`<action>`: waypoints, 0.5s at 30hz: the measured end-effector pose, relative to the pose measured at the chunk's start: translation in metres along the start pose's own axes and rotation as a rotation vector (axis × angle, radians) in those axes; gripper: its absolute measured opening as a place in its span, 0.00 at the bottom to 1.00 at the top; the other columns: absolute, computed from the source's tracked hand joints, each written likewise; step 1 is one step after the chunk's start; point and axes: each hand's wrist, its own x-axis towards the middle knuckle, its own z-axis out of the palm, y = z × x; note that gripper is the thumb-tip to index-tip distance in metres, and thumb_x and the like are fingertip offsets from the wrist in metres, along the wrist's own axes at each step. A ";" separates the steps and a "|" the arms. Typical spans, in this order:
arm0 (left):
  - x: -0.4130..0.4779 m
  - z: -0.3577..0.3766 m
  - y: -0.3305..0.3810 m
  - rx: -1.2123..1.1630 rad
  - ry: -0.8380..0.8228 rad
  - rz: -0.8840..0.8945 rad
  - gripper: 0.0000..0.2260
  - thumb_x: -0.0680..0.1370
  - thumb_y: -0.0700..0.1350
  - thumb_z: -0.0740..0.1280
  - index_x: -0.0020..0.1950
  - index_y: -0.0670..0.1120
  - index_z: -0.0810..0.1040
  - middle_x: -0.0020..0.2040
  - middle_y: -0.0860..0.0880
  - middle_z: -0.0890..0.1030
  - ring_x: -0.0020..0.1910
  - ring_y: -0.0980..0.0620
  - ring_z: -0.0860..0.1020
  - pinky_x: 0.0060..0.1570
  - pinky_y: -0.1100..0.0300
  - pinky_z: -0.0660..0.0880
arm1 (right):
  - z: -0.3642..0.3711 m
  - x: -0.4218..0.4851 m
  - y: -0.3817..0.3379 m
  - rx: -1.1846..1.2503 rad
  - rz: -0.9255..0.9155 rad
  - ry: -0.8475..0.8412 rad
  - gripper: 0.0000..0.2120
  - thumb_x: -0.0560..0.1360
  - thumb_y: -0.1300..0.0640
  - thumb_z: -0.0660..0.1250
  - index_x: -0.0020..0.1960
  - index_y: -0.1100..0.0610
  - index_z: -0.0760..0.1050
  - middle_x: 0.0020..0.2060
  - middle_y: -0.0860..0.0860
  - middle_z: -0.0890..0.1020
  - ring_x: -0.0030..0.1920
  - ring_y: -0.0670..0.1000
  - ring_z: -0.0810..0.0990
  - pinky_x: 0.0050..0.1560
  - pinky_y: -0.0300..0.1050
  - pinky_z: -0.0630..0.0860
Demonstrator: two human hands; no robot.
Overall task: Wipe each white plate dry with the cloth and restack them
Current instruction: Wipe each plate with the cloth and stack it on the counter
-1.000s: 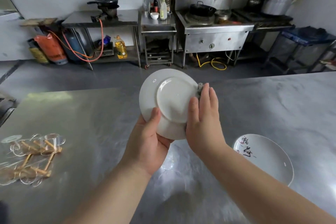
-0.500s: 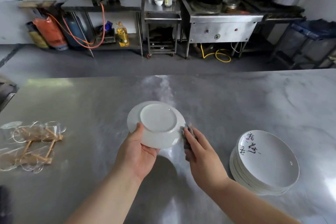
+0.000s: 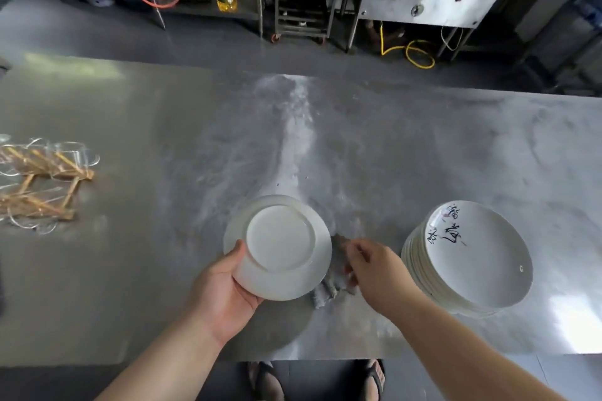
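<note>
White plate (image 3: 280,244) rim gripped by left hand (image 3: 224,290) | right hand (image 3: 374,267) pinches cloth (image 3: 324,295) on table (image 3: 130,270) | stack (image 3: 479,254) near

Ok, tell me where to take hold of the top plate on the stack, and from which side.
Probably best to grip the top plate by its rim at the near-left edge, thumb on top, fingers under. It lies face up, its flared rim lifts off the stack beneath, and that side faces the right hand, which holds the cloth.
</note>
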 end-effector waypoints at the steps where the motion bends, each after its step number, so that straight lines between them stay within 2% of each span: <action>1: 0.001 0.006 -0.007 0.016 -0.022 -0.012 0.19 0.82 0.51 0.65 0.70 0.45 0.81 0.65 0.43 0.85 0.59 0.43 0.86 0.47 0.48 0.86 | -0.005 -0.001 0.000 0.034 0.014 -0.013 0.18 0.83 0.52 0.60 0.35 0.49 0.76 0.30 0.45 0.82 0.25 0.42 0.74 0.26 0.30 0.66; 3: 0.002 0.023 -0.020 0.037 -0.063 -0.019 0.22 0.79 0.51 0.67 0.71 0.44 0.80 0.66 0.42 0.84 0.61 0.43 0.85 0.52 0.46 0.85 | -0.023 -0.003 0.002 0.073 0.019 -0.002 0.20 0.83 0.50 0.62 0.32 0.50 0.75 0.24 0.46 0.78 0.21 0.43 0.69 0.23 0.32 0.63; 5: 0.004 0.044 -0.031 0.059 -0.099 0.000 0.23 0.80 0.51 0.67 0.73 0.44 0.79 0.68 0.41 0.83 0.64 0.42 0.83 0.56 0.43 0.84 | -0.046 -0.002 0.008 0.122 0.024 0.043 0.21 0.82 0.48 0.64 0.31 0.49 0.75 0.23 0.46 0.76 0.21 0.43 0.68 0.23 0.32 0.63; 8: 0.007 0.078 -0.044 0.113 -0.148 0.040 0.21 0.80 0.51 0.68 0.72 0.45 0.81 0.68 0.41 0.83 0.63 0.42 0.84 0.51 0.47 0.85 | -0.090 -0.005 0.019 0.232 0.042 0.029 0.18 0.82 0.46 0.65 0.35 0.50 0.78 0.24 0.46 0.77 0.23 0.45 0.69 0.29 0.39 0.69; 11: 0.010 0.124 -0.059 0.245 -0.207 0.085 0.20 0.80 0.53 0.70 0.68 0.45 0.84 0.66 0.41 0.84 0.61 0.44 0.85 0.48 0.50 0.84 | -0.142 -0.009 0.040 0.366 0.070 -0.017 0.18 0.83 0.46 0.65 0.36 0.49 0.79 0.25 0.47 0.75 0.25 0.49 0.67 0.32 0.43 0.67; 13: 0.013 0.154 -0.073 0.371 -0.228 0.148 0.22 0.78 0.55 0.73 0.70 0.48 0.82 0.67 0.42 0.83 0.63 0.45 0.84 0.53 0.48 0.84 | -0.176 -0.010 0.056 0.479 0.105 -0.012 0.19 0.83 0.48 0.66 0.35 0.49 0.79 0.27 0.51 0.72 0.26 0.50 0.64 0.31 0.43 0.64; 15: 0.017 0.184 -0.088 0.475 -0.290 0.206 0.21 0.79 0.54 0.71 0.70 0.50 0.81 0.68 0.42 0.83 0.66 0.43 0.82 0.62 0.42 0.80 | -0.207 -0.010 0.076 0.630 0.121 -0.023 0.14 0.84 0.51 0.67 0.40 0.51 0.81 0.29 0.54 0.70 0.27 0.51 0.61 0.29 0.42 0.61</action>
